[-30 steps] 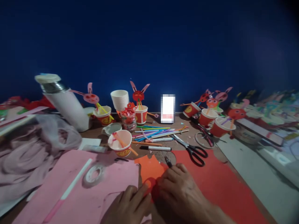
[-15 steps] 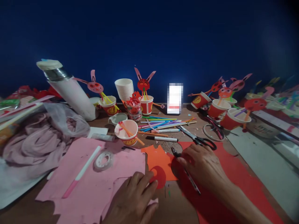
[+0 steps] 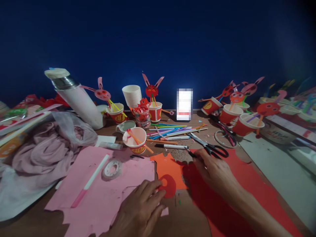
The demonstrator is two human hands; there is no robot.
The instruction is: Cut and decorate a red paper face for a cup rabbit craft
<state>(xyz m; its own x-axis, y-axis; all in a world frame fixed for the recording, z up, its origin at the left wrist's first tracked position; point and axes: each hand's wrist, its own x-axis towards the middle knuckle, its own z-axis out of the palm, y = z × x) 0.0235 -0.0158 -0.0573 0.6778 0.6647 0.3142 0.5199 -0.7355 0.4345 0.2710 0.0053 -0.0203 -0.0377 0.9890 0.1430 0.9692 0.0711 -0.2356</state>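
My left hand [image 3: 143, 204] rests at the near edge of the pink paper [image 3: 133, 174], fingers stretched out. Its fingertips touch a round red paper piece [image 3: 170, 187], which overlaps the orange paper [image 3: 168, 163]. Over the red sheet [image 3: 237, 197], my right hand [image 3: 213, 168] has its fingers closed on a slim, dark pen-like tool [image 3: 189, 152]. Only the tool's far end shows; the rest is hidden by the hand. That end lies close to a white marker [image 3: 172, 146]. Black-handled scissors [image 3: 214, 149] are just beyond the right hand.
Colored sticks [image 3: 175, 130] lie mid-table. A paper cup [image 3: 134, 140], a tape roll [image 3: 112, 169] and a pink-and-white marker [image 3: 91, 179] are to the left. Behind stand a tilted flask [image 3: 76, 102], stacked cups [image 3: 132, 95] and a bright pixelated screen [image 3: 184, 103]. Decorated cups [image 3: 248, 125] stand right.
My right hand has moved slightly away from me with the tool, whose near end no longer shows. My left hand stays by the red circle. The view has shifted a little.
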